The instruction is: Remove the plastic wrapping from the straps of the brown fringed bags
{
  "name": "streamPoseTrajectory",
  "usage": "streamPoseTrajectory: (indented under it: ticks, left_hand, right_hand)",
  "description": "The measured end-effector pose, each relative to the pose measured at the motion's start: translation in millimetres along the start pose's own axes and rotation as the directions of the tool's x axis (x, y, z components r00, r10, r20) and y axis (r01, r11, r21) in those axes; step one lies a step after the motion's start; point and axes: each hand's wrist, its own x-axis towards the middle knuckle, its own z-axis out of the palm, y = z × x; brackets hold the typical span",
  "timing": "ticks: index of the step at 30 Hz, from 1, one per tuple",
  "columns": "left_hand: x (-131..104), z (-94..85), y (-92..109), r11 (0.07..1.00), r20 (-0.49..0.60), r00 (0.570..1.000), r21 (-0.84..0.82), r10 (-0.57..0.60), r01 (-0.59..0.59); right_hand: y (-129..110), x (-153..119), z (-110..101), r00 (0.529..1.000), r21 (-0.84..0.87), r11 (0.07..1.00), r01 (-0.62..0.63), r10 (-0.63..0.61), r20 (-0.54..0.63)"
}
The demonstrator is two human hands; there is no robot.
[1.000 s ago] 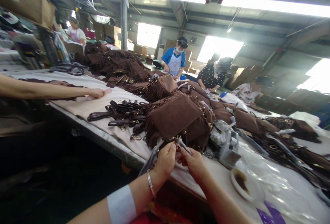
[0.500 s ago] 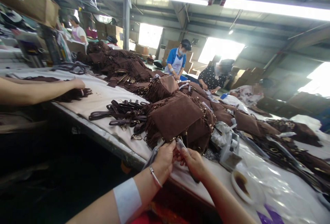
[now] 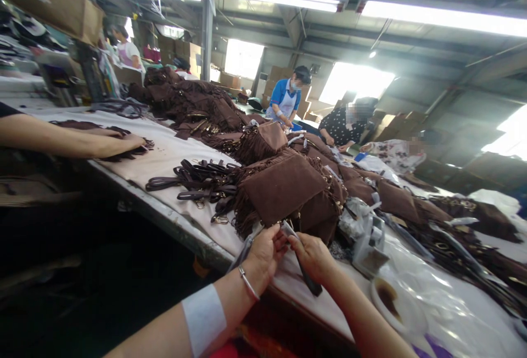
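A long worktable (image 3: 158, 210), spread with pale cloth (image 3: 125, 178), carries everything. Taking the near pile of brown fringed bags (image 3: 286, 188) as the clock's centre, the table's worn edge runs from nine round through seven to five. Dark straps with gold-coloured clasps (image 3: 193, 182) lie touching or just beside the pile at nine; farther out, near half past nine, is a flat fringed piece (image 3: 132, 152). A large brown heap (image 3: 189, 97) rises at half past ten, more bags (image 3: 397, 200) at three. A grey device (image 3: 370, 251), stained round dish (image 3: 387, 300) and clear plastic (image 3: 444, 286) sit around four.
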Motion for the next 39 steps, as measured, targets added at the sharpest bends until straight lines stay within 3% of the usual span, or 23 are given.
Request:
streamPoseTrajectory:
  ticks: [3, 9, 14, 20, 23, 28, 32, 37, 39]
  left_hand:
    - [1.6, 0.8, -2.6, 0.998, -0.006, 0.999, 0.054, 0.041, -0.041]
    - [5.7, 0.0, -8.6, 0.99, 0.02, 0.994, 0.087, 0.105, -0.106]
    - [7.3, -3.1, -7.8, 0.99, 0.038, 0.994, 0.095, 0.1, -0.103]
    - [7.9, -4.1, -7.4, 0.988, 0.033, 0.994, 0.111, 0.1, -0.103]
    - [10.0, -2.4, -9.5, 0.985, 0.016, 0.993, 0.122, 0.121, -0.122]
    - [13.7, -7.4, -12.0, 0.952, 0.043, 0.983, 0.247, 0.177, -0.182]
    - [13.3, -18.3, -9.9, 0.846, 0.152, 0.951, 0.433, 0.27, -0.31]
    - [5.5, -25.2, -3.1, 0.551, 0.231, 0.86, 0.685, 0.455, -0.476]
    - [1.8, -24.1, -1.2, 0.482, 0.256, 0.83, 0.714, 0.495, -0.507]
  right_hand:
    - [5.3, -0.7, 1.7, 0.998, 0.034, 0.999, -0.033, 0.035, -0.05]
    - [10.1, 3.0, 14.8, 0.966, 0.332, 0.923, -0.193, 0.238, -0.099]
    - [8.5, 5.2, 22.8, 0.949, 0.334, 0.939, -0.078, 0.173, -0.265]
    - [6.8, 2.3, 20.8, 0.953, 0.317, 0.948, -0.018, 0.112, -0.281]
    - [4.6, 7.1, 23.1, 0.952, 0.305, 0.951, -0.045, 0.133, -0.277]
    - [6.0, 16.4, 30.5, 0.918, 0.395, 0.902, -0.175, 0.294, -0.265]
    - [4.8, 20.6, 33.3, 0.898, 0.443, 0.864, -0.237, 0.369, -0.239]
    - [-3.3, 18.7, 31.6, 0.897, 0.385, 0.897, -0.218, 0.339, -0.282]
    - [-4.7, 16.4, 30.4, 0.902, 0.361, 0.912, -0.194, 0.31, -0.299]
